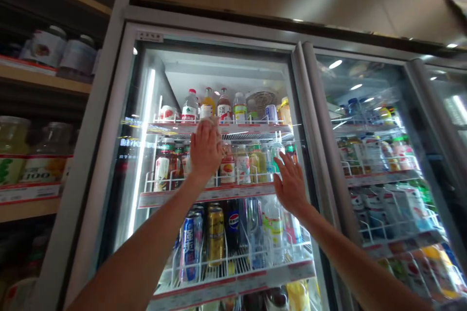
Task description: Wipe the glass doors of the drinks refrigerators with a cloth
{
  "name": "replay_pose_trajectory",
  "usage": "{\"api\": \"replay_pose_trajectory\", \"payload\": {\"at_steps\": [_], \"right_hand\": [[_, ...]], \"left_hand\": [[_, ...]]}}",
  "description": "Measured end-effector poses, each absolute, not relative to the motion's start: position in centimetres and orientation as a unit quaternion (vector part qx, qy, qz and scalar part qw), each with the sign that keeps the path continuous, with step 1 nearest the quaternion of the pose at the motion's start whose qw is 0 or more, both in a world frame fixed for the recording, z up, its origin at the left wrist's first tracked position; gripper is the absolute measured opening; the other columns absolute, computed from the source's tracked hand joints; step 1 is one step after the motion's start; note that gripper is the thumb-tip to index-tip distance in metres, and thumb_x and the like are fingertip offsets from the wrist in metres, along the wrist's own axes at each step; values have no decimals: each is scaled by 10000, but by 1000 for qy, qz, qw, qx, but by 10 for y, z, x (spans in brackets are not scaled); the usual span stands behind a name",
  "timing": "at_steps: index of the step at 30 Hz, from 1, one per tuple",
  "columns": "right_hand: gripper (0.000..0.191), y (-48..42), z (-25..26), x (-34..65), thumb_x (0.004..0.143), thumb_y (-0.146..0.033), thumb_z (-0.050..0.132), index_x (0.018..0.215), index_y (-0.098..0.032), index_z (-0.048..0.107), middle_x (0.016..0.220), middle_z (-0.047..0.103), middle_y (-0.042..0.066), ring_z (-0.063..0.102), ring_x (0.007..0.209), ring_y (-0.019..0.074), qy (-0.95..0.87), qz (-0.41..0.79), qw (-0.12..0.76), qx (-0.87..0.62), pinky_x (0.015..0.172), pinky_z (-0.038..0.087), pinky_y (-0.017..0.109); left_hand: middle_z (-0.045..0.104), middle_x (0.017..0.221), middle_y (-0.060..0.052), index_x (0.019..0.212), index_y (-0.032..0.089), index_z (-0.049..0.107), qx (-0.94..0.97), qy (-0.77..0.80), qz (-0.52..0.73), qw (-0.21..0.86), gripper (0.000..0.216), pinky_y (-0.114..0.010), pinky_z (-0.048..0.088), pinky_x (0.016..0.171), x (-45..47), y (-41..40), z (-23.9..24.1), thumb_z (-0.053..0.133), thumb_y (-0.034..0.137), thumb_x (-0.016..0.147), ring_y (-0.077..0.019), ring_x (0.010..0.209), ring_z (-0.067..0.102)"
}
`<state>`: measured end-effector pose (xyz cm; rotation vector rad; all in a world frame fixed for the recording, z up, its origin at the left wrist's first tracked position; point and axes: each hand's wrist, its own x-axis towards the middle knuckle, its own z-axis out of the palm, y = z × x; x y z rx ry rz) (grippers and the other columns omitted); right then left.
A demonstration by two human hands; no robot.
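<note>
In the head view, the person's left hand lies over a pale, crumpled, soft cloth, its grip closed over the cloth and holding it against a tall, clear glass cooler door in a silver metal frame. The cloth sits under the fingers and shows past them at the top and on the right. The right hand holds nothing; its grip is wide, fingers spread, before the right part of the same door, and whether its palm touches the glass cannot be told. Behind the glass, white wire shelves carry rows of drinks. On the top one, a clear bottle with a red cap has a white label with a green triangular mark and red characters, too small to read surely. Lower down, a dark blue drink container carries the round red, white and blue Pepsi emblem. Beside it stands a gold metal can, and further left a blue metal can with large white lettering running upright, not legible. At the far left, outside the cooler, a clear jar with a white and orange label reads "100" on a wooden shelf.
</note>
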<state>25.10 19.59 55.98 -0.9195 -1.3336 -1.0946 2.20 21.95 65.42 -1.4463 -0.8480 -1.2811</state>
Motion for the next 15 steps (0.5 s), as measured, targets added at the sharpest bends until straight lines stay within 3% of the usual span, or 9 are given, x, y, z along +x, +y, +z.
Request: {"api": "replay_pose_trajectory", "payload": {"at_steps": [4, 9, 15], "right_hand": [[466, 194, 559, 261, 887, -202, 350, 1353, -228, 360, 1410, 404, 87, 291, 1353, 236, -572, -468, 554, -384, 1060, 287, 486], [466, 188, 555, 278, 901, -198, 329, 1366, -214, 351, 1421, 391, 95, 276, 1361, 237, -564, -458, 562, -395, 1056, 300, 496], [456, 190, 570, 263, 903, -194, 296, 1354, -189, 359, 1384, 441, 98, 348, 1326, 168, -634, -383, 611, -279, 1076, 344, 408]], "left_hand": [[371, 1436, -66, 1331, 177, 404, -723, -209, -373, 542, 479, -404, 260, 1104, 42, 221, 647, 371, 274, 864, -197, 1354, 282], [302, 1457, -155, 1331, 99, 392, -621, -316, -536, 477, 515, -487, 228, 1105, 49, 221, 666, 387, 259, 841, -269, 1369, 237], [360, 1438, -100, 1338, 141, 384, -709, -226, -447, 497, 510, -416, 268, 1099, 104, 226, 627, 385, 257, 841, -215, 1368, 251]]}}
